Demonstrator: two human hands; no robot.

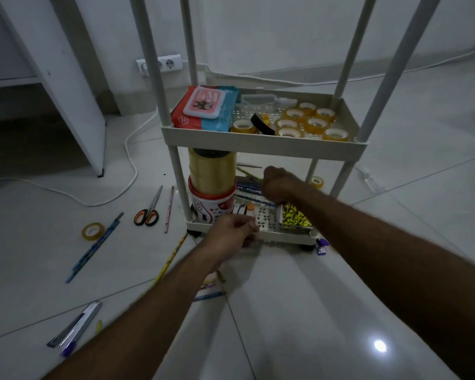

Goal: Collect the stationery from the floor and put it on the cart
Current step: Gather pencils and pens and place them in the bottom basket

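Both hands are at the cart's (263, 148) bottom shelf, which suggests the step in hand is setting collected pieces down there. The right hand (279, 186) reaches in over a row of pencils (251, 189) lying across the shelf, its fingers curled shut — whether they grip a pencil I cannot tell, since the back of the hand hides them. The left hand (231, 231) sits at the shelf's front edge, fingers pinched together on something too small and blurred to name. On that shelf stand a red-and-white tub (211, 205) with a large tape spool (211, 171) on top at the left corner, and a yellow speckled notebook (295, 219) at the right front corner. The upper shelf holds a wipes pack (203, 111) and many tape rolls (307, 122). Much stationery is on the floor to the left: orange-handled scissors (147, 212), a pink pencil (169, 209), a tape roll (93, 230), blue pencils (95, 248), a metal ruler (76, 325), a yellow pencil (170, 259) — plus a purple sharpener (322, 246) by the cart's right front wheel. The next move likely calls for letting go on the shelf, then turning left to those pieces.
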